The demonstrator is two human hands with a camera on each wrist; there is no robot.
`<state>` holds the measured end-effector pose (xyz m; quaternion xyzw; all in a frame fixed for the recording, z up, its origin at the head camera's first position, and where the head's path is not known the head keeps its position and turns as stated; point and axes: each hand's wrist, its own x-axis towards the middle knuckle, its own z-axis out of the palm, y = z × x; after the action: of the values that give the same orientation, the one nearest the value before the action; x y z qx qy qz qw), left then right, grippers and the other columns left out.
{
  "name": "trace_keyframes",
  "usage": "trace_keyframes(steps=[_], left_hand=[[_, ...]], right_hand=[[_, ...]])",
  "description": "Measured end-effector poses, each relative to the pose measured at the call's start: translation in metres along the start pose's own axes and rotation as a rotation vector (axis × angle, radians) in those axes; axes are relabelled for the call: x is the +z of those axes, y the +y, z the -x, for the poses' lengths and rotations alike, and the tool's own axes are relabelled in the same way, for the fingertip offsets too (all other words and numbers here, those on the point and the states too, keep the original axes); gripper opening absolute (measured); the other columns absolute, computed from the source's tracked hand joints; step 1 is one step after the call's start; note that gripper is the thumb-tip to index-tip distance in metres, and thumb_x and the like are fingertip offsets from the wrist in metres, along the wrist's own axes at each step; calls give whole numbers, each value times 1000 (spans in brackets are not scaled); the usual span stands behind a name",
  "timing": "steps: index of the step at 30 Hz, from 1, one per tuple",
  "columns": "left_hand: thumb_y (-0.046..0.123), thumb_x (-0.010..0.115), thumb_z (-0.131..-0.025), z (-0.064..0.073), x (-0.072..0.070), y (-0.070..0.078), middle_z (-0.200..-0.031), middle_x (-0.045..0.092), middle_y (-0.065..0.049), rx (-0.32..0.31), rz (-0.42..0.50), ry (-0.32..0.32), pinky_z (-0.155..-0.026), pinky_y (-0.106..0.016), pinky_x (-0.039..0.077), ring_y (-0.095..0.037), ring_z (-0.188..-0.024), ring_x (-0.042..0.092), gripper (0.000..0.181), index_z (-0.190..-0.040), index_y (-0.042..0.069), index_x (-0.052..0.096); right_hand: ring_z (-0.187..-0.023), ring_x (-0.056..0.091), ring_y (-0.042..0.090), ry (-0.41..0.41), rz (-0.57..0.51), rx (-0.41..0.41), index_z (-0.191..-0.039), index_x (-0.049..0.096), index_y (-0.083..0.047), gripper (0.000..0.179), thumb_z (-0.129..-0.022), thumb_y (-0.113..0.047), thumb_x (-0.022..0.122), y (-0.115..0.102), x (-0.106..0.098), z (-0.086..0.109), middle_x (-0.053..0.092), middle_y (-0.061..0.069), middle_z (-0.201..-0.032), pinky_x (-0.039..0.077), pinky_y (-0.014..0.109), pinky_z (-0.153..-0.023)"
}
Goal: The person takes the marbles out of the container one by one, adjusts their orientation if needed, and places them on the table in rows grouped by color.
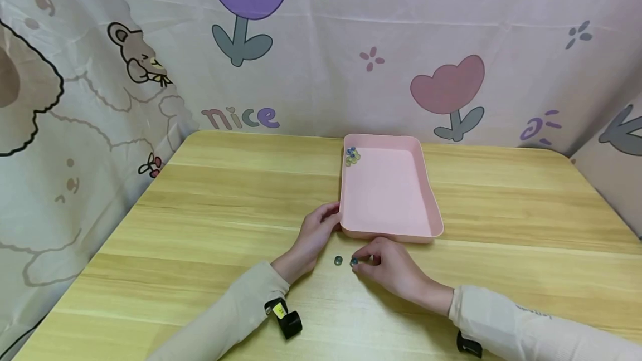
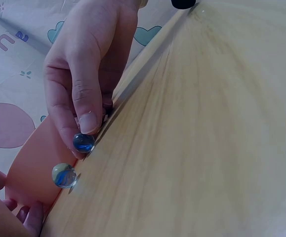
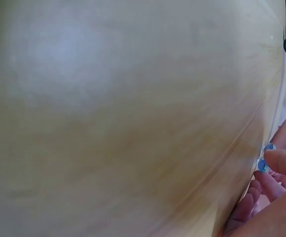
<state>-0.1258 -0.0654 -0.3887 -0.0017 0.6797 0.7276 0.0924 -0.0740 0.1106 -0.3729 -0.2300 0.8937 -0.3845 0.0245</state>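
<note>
Near the tray's front edge, my right hand (image 1: 396,269) pinches a clear marble with blue inside (image 2: 84,142) between thumb and fingertips, low over the tabletop. A second glass marble (image 1: 338,261) lies on the wood just left of it, apart from both hands. My left hand (image 1: 313,235) touches the outside of the pink tray (image 1: 383,237) at its front left corner, fingers against the wall. Inside the tray's far left corner sits a small cluster of blue and yellowish marbles (image 1: 353,156).
The wooden table (image 1: 225,199) reaches back to a printed cloth (image 1: 321,88) hung behind it, with more cloth at both sides. Dark wrist cameras (image 1: 290,325) hang from the sleeves near the tabletop.
</note>
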Motion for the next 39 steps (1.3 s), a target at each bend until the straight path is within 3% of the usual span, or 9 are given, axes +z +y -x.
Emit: trace_keyframes(steps=[22,29,39], left_hand=[[8,51,-99,0,0,0,-129,55,-19,4,8,-2,-97,-33,48,-28,-113,56,38,-134,-6,50],[9,51,-99,0,1,-1,-130,55,-18,4,17,-9,-99,-34,47,-28,-115,55,38,-135,-5,50],[8,51,-99,1,2,-2,-129,55,-17,-2,17,3,-98,-33,48,-27,-114,55,38,-134,-6,50]], right_hand=[[-71,50,8,-3,-14,43,-92,76,-9,13,-80,-13,78,-1,-1,1,58,-6,-79,45,22,-60],[-73,52,8,-4,-16,23,-92,76,-8,14,-79,-11,78,0,-4,2,61,-5,-83,48,22,-63],[-79,54,11,-174,-38,-30,-105,71,0,32,-76,-10,79,1,-24,5,60,-3,-87,51,24,-67]])
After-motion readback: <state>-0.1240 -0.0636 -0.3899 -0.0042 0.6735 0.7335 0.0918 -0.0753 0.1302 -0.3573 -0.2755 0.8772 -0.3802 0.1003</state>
